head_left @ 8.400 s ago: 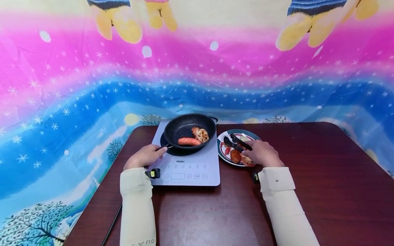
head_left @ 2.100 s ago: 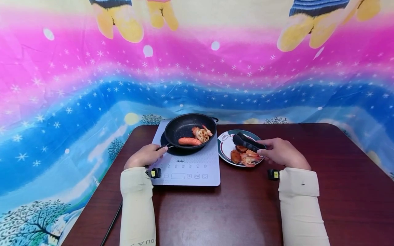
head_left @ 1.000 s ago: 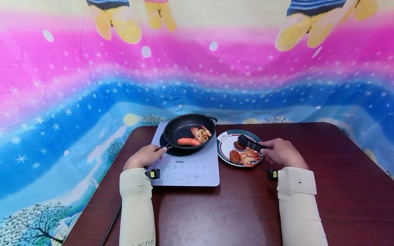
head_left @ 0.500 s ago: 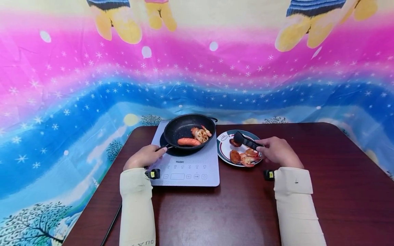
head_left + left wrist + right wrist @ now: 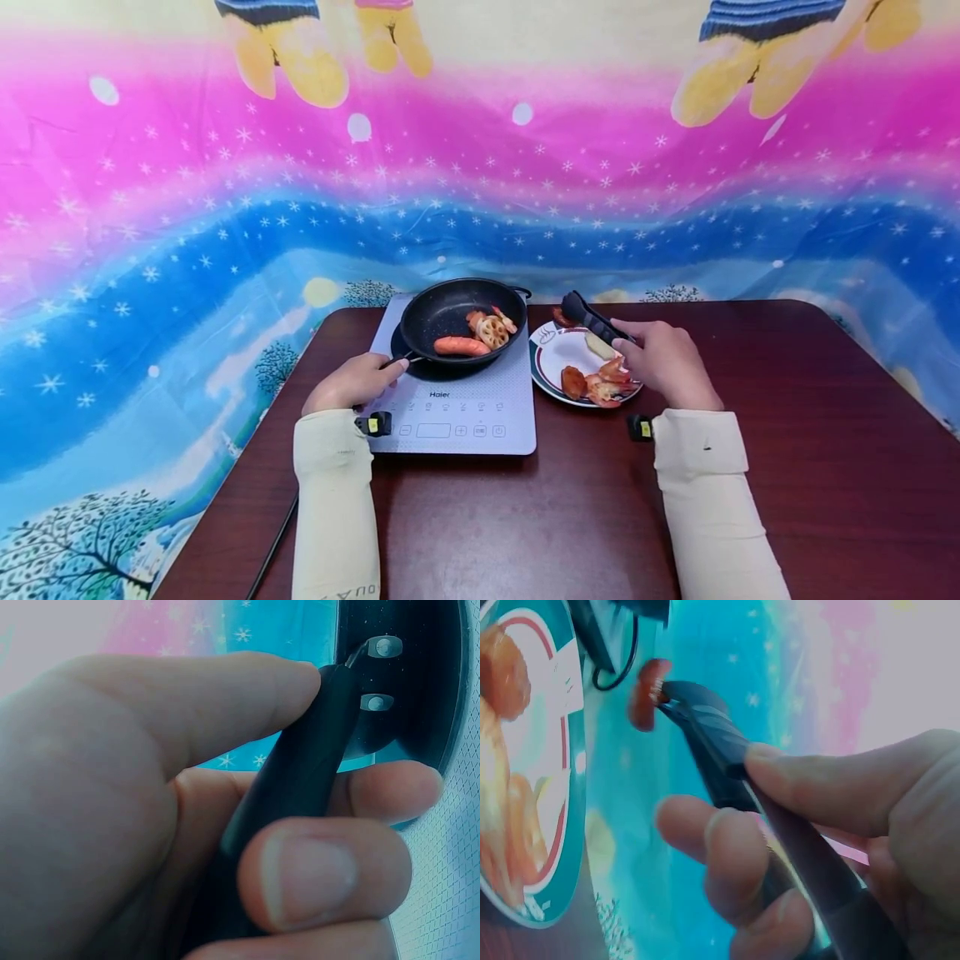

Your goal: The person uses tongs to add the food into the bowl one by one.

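My left hand (image 5: 351,383) grips the black handle (image 5: 296,776) of a frying pan (image 5: 442,310). Inside the pan lie a scored sausage (image 5: 460,346), a lotus root slice (image 5: 492,332), a small red-and-white piece (image 5: 505,318) and a partly covered reddish piece. My right hand (image 5: 667,358) holds black tongs (image 5: 592,318), thumb on one arm and fingers round the other. Their tips pinch a reddish-brown piece of food (image 5: 646,696), raised above the far edge of the patterned plate (image 5: 551,367). The plate carries shrimp (image 5: 606,387), a brown chunk (image 5: 574,382) and a pale piece (image 5: 598,346).
Under the pan is a white Haier induction cooker (image 5: 480,392), directly left of the plate. A black cable (image 5: 277,533) runs along the left of the dark wooden table (image 5: 525,525). A colourful printed cloth (image 5: 480,183) hangs behind the table.
The tongs have lifted the reddish-brown piece off the plate, up and to the left. Since the oldest frame, a small red-and-white piece has appeared in the pan. My left hand stays put.
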The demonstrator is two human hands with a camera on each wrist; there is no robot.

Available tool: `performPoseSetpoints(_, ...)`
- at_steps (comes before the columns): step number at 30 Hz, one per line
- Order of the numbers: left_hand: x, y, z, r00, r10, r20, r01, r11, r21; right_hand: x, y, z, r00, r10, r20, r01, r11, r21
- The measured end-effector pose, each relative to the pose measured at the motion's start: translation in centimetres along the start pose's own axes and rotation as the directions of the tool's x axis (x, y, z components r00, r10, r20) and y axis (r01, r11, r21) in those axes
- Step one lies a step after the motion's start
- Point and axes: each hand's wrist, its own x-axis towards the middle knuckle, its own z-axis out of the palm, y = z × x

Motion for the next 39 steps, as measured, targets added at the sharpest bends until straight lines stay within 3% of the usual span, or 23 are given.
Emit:
performPoseSetpoints(11,-0.1,-0.1,-0.1,1.000,-0.002,0.001,0.002,1.000,-0.008,0.1,-4.6,3.2,0.980,-0.140,-0.138,0.149,0.987,0.060)
performPoseSetpoints(21,-0.1,0.0,0.0,1.000,-0.003,-0.007,0.003,1.000,0.006,0.0,-7.7,6.6,0.933,-0.327,-0.149,0.321,0.945,-0.063)
performPoseSetpoints(29,0.0,0.0,-0.1,1.000,0.011,-0.008,-0.011,1.000,0.021,0.2,-8.3,8.4,0.964,-0.245,-0.098,0.239,0.969,-0.068)
performPoseSetpoints(39,0.0,0.0,-0.1,1.000,-0.001,-0.004,0.001,1.000,-0.003,0.5,-8.4,9.2,0.979,-0.193,-0.061,0.187,0.978,-0.089)
